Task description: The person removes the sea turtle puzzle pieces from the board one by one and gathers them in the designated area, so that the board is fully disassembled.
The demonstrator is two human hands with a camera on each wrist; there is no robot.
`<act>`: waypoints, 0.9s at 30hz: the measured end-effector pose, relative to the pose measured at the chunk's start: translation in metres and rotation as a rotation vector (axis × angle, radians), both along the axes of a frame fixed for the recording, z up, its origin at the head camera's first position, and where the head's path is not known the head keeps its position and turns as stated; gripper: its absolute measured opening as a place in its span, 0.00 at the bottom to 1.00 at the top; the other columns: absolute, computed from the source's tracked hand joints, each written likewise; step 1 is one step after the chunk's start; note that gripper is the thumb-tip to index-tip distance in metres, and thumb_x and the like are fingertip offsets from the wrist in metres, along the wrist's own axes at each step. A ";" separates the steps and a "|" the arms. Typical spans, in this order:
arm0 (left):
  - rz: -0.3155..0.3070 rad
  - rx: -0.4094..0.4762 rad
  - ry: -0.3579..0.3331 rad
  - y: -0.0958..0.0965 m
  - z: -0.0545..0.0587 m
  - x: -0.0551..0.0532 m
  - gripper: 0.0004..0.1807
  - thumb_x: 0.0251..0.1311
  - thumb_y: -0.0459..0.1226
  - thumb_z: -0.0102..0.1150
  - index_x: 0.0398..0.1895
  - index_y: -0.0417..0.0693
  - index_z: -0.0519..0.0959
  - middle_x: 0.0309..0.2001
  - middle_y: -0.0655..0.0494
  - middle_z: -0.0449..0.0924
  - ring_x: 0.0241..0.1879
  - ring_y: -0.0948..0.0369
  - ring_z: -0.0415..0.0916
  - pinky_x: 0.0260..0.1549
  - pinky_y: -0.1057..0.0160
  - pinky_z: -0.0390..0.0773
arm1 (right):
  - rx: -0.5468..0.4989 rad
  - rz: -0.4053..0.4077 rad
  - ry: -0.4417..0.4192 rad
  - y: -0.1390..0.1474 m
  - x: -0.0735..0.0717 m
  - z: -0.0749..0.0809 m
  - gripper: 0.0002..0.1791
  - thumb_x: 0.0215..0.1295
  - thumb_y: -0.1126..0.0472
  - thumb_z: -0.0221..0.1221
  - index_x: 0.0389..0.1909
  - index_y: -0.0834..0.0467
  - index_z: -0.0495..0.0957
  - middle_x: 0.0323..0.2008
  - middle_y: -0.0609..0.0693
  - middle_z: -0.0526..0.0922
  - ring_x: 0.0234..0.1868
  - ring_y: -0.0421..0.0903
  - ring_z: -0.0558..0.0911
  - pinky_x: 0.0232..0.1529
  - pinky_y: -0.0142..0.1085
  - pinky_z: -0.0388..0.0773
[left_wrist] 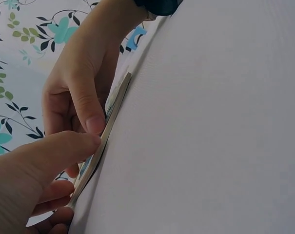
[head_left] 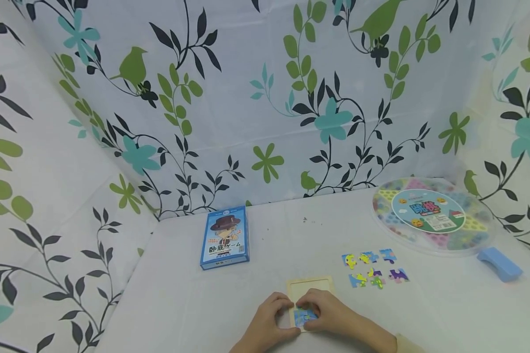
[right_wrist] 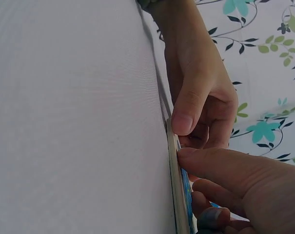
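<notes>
A small wooden puzzle tray (head_left: 290,290) lies on the white table near its front, with blue jigsaw pieces (head_left: 300,318) fitted in its lower part. The left hand (head_left: 268,323) holds the tray's left side, thumb at the near corner and fingers along the edge. Reaching in from the right, the right hand (head_left: 331,310) has curled fingers and thumb around the blue pieces inside the tray. In the right wrist view the right thumb (right_wrist: 201,158) lies at the tray's near edge (right_wrist: 172,161). The fingers partly hide the piece beneath them.
Several loose jigsaw pieces (head_left: 373,280) lie in two rows right of the tray. A blue game box (head_left: 225,240) sits at the back left. At the back right are a round clear plastic case (head_left: 474,213) with a label and a light blue block (head_left: 499,264). Patterned cloth (head_left: 229,98) hangs behind.
</notes>
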State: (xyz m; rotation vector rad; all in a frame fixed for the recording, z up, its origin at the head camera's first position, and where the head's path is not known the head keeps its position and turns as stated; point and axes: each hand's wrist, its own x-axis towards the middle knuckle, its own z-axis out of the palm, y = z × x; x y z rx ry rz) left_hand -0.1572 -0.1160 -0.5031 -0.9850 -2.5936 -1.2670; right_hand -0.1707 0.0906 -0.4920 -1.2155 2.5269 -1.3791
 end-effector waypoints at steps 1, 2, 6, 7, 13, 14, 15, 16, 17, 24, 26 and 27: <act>-0.005 -0.001 0.002 0.000 0.000 0.000 0.21 0.44 0.45 0.68 0.38 0.43 0.76 0.41 0.62 0.70 0.35 0.67 0.66 0.35 0.70 0.70 | 0.006 -0.006 -0.012 0.000 0.000 0.000 0.18 0.44 0.63 0.67 0.38 0.60 0.76 0.27 0.38 0.69 0.21 0.30 0.63 0.22 0.24 0.66; -0.010 -0.002 0.001 -0.001 0.001 0.000 0.21 0.44 0.45 0.68 0.38 0.42 0.76 0.41 0.62 0.70 0.35 0.67 0.66 0.35 0.70 0.71 | 0.009 -0.011 -0.030 0.000 0.000 0.000 0.18 0.45 0.63 0.67 0.39 0.60 0.76 0.27 0.38 0.69 0.21 0.30 0.63 0.22 0.24 0.66; -0.020 -0.012 -0.006 -0.001 0.002 0.000 0.21 0.44 0.45 0.68 0.39 0.42 0.76 0.41 0.61 0.69 0.35 0.67 0.66 0.35 0.70 0.71 | 0.010 -0.031 -0.109 -0.001 0.002 0.001 0.19 0.45 0.63 0.67 0.41 0.60 0.76 0.28 0.38 0.69 0.21 0.31 0.63 0.22 0.25 0.65; -0.020 -0.011 -0.010 -0.001 0.002 0.000 0.21 0.43 0.45 0.68 0.39 0.42 0.76 0.41 0.61 0.69 0.35 0.67 0.66 0.35 0.70 0.71 | 0.010 -0.036 -0.120 -0.001 0.002 0.002 0.20 0.44 0.63 0.68 0.41 0.61 0.76 0.28 0.39 0.69 0.21 0.31 0.63 0.22 0.25 0.65; -0.020 -0.012 -0.014 -0.002 0.001 -0.001 0.22 0.43 0.45 0.68 0.39 0.42 0.76 0.41 0.62 0.69 0.35 0.68 0.66 0.35 0.71 0.71 | 0.031 -0.056 -0.123 -0.003 0.004 0.004 0.22 0.44 0.64 0.67 0.43 0.61 0.75 0.27 0.38 0.68 0.22 0.31 0.64 0.23 0.25 0.65; -0.020 -0.011 -0.013 -0.002 0.001 -0.001 0.22 0.43 0.45 0.68 0.39 0.42 0.76 0.41 0.62 0.69 0.35 0.68 0.66 0.35 0.71 0.71 | 0.031 -0.056 -0.125 -0.003 0.004 0.004 0.22 0.45 0.64 0.67 0.44 0.61 0.75 0.27 0.38 0.68 0.22 0.32 0.64 0.23 0.25 0.65; -0.020 -0.009 -0.011 -0.002 0.001 -0.001 0.22 0.43 0.45 0.68 0.39 0.42 0.77 0.41 0.61 0.70 0.35 0.67 0.66 0.35 0.70 0.71 | 0.030 -0.055 -0.126 -0.003 0.005 0.004 0.22 0.45 0.64 0.67 0.44 0.61 0.75 0.27 0.38 0.68 0.22 0.32 0.63 0.23 0.25 0.65; -0.019 -0.009 -0.010 -0.002 0.000 -0.001 0.22 0.43 0.46 0.68 0.39 0.42 0.77 0.40 0.61 0.70 0.35 0.67 0.66 0.35 0.71 0.71 | 0.028 -0.053 -0.127 -0.003 0.005 0.004 0.22 0.45 0.64 0.67 0.44 0.61 0.75 0.27 0.38 0.68 0.22 0.32 0.63 0.23 0.25 0.65; -0.019 -0.007 -0.008 -0.002 0.000 -0.001 0.22 0.43 0.46 0.68 0.39 0.42 0.77 0.40 0.61 0.70 0.35 0.67 0.66 0.35 0.71 0.71 | 0.028 -0.051 -0.124 -0.003 0.005 0.004 0.22 0.45 0.65 0.67 0.44 0.61 0.75 0.27 0.38 0.68 0.22 0.32 0.63 0.23 0.25 0.65; -0.014 -0.010 -0.012 -0.002 0.000 -0.002 0.23 0.44 0.48 0.67 0.39 0.42 0.77 0.40 0.62 0.70 0.35 0.68 0.66 0.35 0.71 0.71 | 0.015 -0.039 -0.096 -0.002 0.004 0.003 0.22 0.45 0.64 0.67 0.44 0.61 0.75 0.28 0.38 0.68 0.21 0.31 0.63 0.22 0.25 0.65; -0.012 -0.011 -0.020 -0.002 -0.001 -0.002 0.23 0.44 0.48 0.66 0.39 0.42 0.77 0.40 0.62 0.70 0.35 0.68 0.66 0.35 0.70 0.71 | 0.016 -0.035 -0.082 -0.002 0.004 0.002 0.23 0.44 0.62 0.67 0.44 0.62 0.75 0.28 0.38 0.68 0.21 0.30 0.63 0.22 0.24 0.65; -0.009 -0.012 -0.026 -0.002 -0.001 -0.002 0.23 0.44 0.48 0.66 0.39 0.43 0.77 0.40 0.62 0.70 0.35 0.68 0.66 0.35 0.71 0.71 | 0.017 -0.034 -0.076 -0.001 0.004 0.002 0.23 0.44 0.62 0.68 0.44 0.62 0.75 0.28 0.38 0.68 0.22 0.30 0.63 0.22 0.24 0.65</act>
